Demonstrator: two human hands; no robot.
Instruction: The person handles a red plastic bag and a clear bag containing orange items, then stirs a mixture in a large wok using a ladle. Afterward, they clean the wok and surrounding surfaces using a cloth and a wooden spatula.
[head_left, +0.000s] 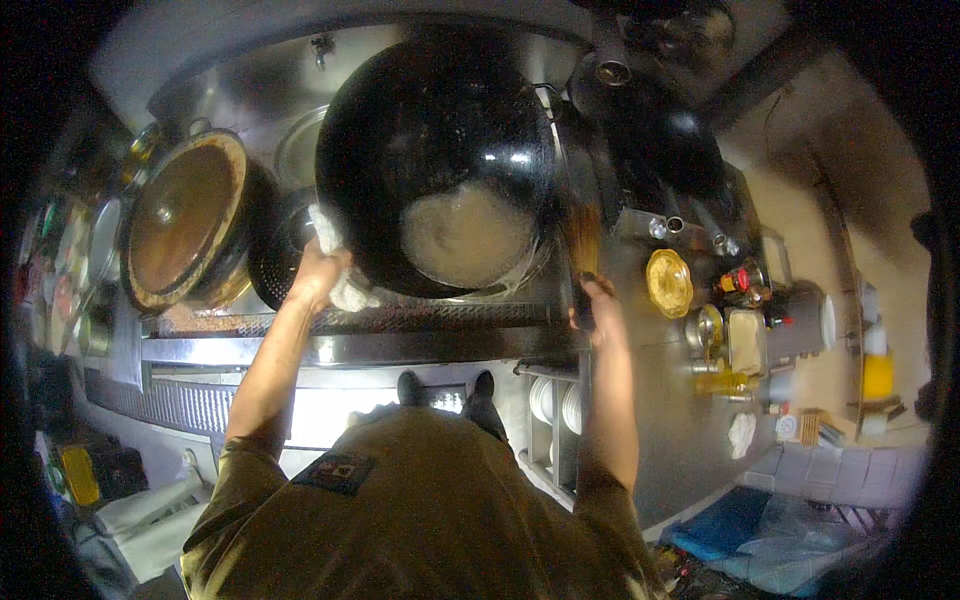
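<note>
A large black wok is tilted in front of me, with cloudy, foamy liquid pooled at its lower side. My left hand grips a white cloth at the wok's left rim. In my right hand is the dark handle of a brush with brown bristles, which lies just right of the wok; whether the bristles touch it I cannot tell. Some of the left fingers are hidden by the cloth.
To the left stand a wide pot of brown liquid and a dark perforated strainer. A second black wok is at the upper right. A yellow dish, bottles and containers stand on the right counter. A metal edge runs before me.
</note>
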